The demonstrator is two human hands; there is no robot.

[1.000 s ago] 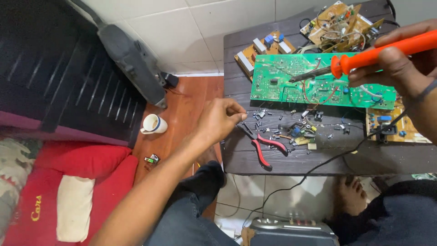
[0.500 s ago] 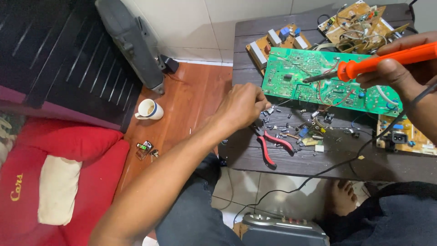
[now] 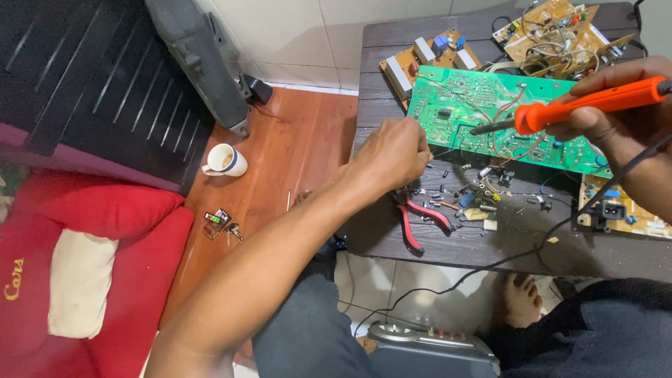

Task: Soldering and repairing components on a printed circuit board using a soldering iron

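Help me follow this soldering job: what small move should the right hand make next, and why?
Probably lower the iron tip onto the green board. The right hand holds the orange iron with its tip just over the board, while the left hand rests at the board's near edge, seemingly steadying it. Which joint it aims at is too small to tell.

Right hand (image 3: 616, 122) holds orange soldering iron (image 3: 588, 105) over green board (image 3: 490, 119).

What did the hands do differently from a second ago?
Left hand slid from the small loose parts up to the green circuit board edge. Right hand kept gripping the orange soldering iron, tip over the board. Red pliers and mug stayed put.
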